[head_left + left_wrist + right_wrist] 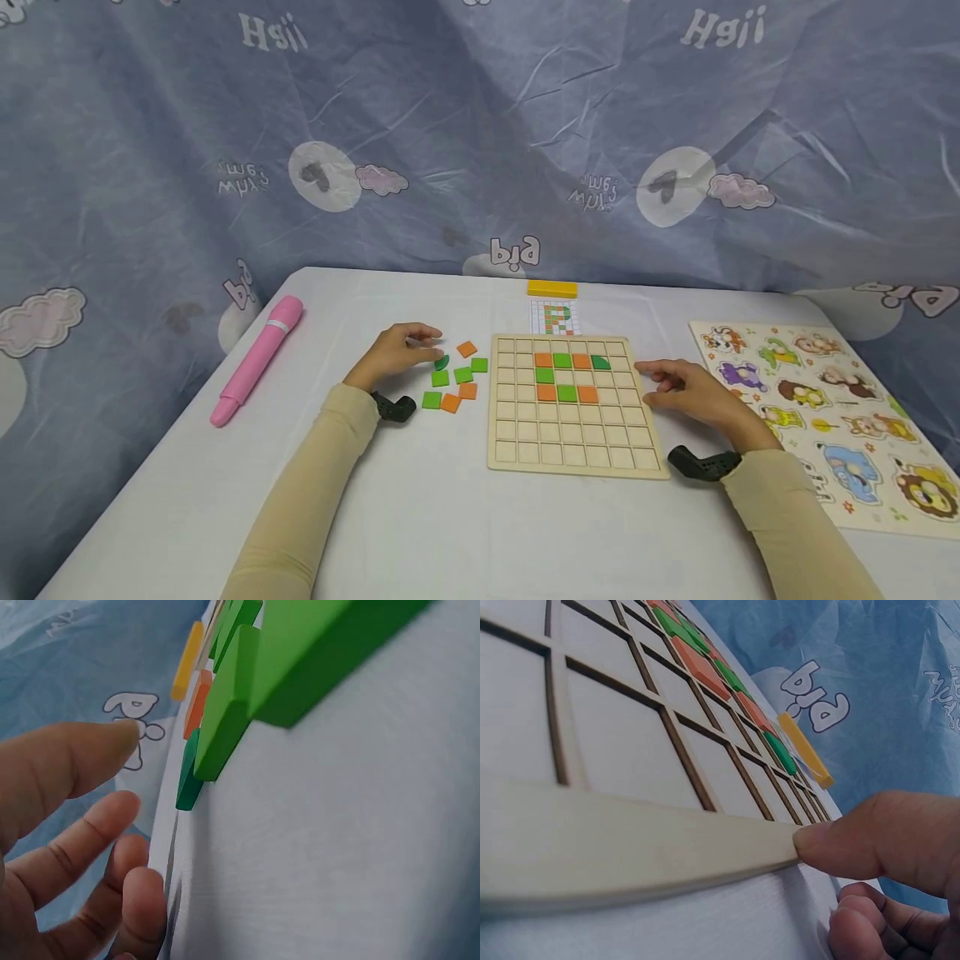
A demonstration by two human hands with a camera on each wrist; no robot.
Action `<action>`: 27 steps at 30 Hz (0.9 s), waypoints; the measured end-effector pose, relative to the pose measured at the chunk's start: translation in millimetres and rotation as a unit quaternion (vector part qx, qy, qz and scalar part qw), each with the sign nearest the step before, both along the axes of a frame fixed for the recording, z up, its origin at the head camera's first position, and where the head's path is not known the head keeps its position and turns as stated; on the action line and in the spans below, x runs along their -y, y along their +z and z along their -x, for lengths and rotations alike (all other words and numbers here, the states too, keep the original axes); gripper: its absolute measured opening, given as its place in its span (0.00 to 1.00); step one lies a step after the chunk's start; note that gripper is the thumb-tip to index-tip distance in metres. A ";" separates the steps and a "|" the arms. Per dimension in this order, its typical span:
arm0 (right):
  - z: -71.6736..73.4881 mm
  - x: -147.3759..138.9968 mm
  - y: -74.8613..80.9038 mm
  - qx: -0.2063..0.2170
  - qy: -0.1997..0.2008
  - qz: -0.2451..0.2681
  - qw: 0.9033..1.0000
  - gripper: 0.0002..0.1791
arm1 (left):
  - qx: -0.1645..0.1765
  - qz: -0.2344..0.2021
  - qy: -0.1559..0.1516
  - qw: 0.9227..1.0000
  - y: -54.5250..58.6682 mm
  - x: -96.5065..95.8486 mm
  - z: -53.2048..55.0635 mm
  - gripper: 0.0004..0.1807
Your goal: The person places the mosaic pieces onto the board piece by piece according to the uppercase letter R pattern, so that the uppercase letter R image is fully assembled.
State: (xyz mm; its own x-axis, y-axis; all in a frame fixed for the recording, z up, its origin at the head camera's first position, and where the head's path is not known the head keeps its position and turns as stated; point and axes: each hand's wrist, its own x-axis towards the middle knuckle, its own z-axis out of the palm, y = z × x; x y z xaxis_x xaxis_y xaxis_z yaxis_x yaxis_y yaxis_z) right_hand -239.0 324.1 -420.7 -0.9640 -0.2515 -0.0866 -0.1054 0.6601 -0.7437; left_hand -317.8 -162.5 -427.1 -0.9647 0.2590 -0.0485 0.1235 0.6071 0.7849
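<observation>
My left hand [392, 354] hovers at the left of a group of loose tiles, its thumb and fingers apart with nothing between them. Closest to it is a dark green quarter-round tile [189, 771], flat on the tablecloth. Beside that lie several light green tiles [440, 378] and orange tiles [467, 349]. A wooden grid board [577, 472] holds orange and light green square tiles plus one dark green rounded tile [600, 362] in its upper cells. My right hand [693, 396] rests at the board's right edge, the thumb touching the rim in the right wrist view.
Behind the board lies a pattern card [557, 318] with a yellow bar [552, 289] at its top. An animal puzzle board [810, 425] covers the table's right side. A pink tube-shaped object [255, 364] lies at the far left. A printed blue-grey curtain [450, 125] hangs behind.
</observation>
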 end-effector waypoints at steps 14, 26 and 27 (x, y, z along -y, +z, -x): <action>0.1 1.2 -0.3 -0.001 0.002 0.010 1.000 0.33 | -0.002 0.051 -0.010 0.999 -2.4 -1.1 -2.2 0.10; 1.4 -1.1 -2.4 -0.004 0.003 0.005 1.000 0.33 | -0.003 0.067 -0.033 0.997 0.6 3.3 -1.5 0.17; 1.4 -1.3 -2.4 -0.004 0.003 0.004 1.000 0.33 | -0.003 0.069 -0.035 0.997 0.8 3.5 -1.5 0.17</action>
